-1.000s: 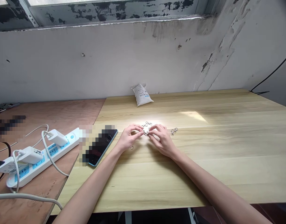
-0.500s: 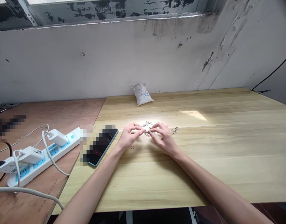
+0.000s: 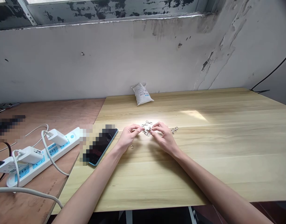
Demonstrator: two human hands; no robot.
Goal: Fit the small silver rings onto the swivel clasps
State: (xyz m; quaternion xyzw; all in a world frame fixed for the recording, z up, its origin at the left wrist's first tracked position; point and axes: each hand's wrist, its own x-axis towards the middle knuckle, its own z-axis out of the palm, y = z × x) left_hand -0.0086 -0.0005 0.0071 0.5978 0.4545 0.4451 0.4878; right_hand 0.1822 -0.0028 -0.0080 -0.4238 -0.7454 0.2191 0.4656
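A small heap of silvery metal rings and clasp-like pieces point(image 3: 147, 123) lies on the light wooden table between my hands. My left hand point(image 3: 129, 136) is at the heap's left side, thumb and forefinger pinched together; whatever is between them is too small to make out. From the right, my right hand point(image 3: 164, 137) pinches a small metal piece point(image 3: 149, 128) at the heap's edge. One loose metal ring point(image 3: 132, 147) rests below my left hand. Another little cluster of metal rings point(image 3: 174, 130) sits just right of my right hand.
A phone point(image 3: 103, 146) lies left of my left forearm. Further left, a white power strip point(image 3: 47, 157) with chargers and cables is on a reddish-brown board point(image 3: 82, 107). A white plastic packet point(image 3: 143, 94) stands at the back against the wall point(image 3: 110, 59).
My left fingertips have drawn slightly left and up, away from my right fingertips, widening the gap over the heap. My right hand has hardly moved.
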